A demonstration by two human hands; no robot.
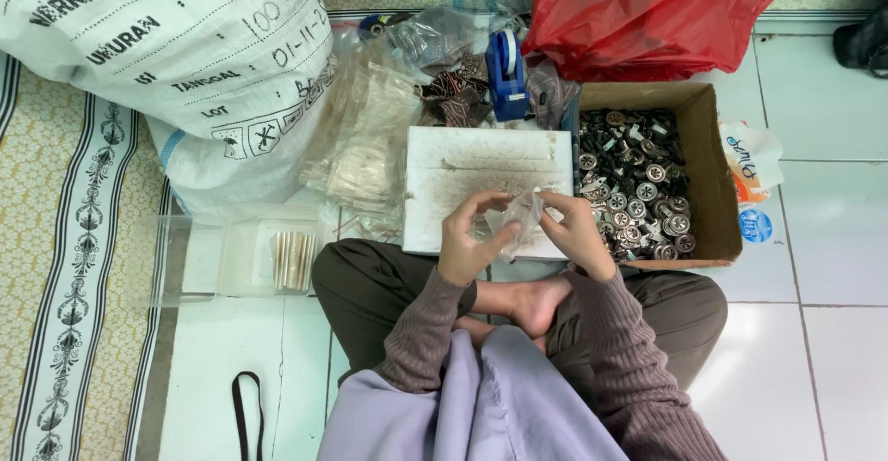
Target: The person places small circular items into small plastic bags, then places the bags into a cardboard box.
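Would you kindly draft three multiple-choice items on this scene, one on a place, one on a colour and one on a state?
1. Where is the cardboard box of metal parts?
A. to the right of the white board
B. on the person's lap
C. inside the red bag

2. What colour is the tape dispenser?
A. yellow
B. blue
C. green

3. What are the hands doing?
A. resting flat on the floor
B. both gripping the dispenser
C. together holding a small clear bag

Answers: 1 A, the box sits against the board's right edge. 2 B, the dispenser behind the board is plainly blue. 3 C, the left hand and right hand pinch the bag between them above the board.
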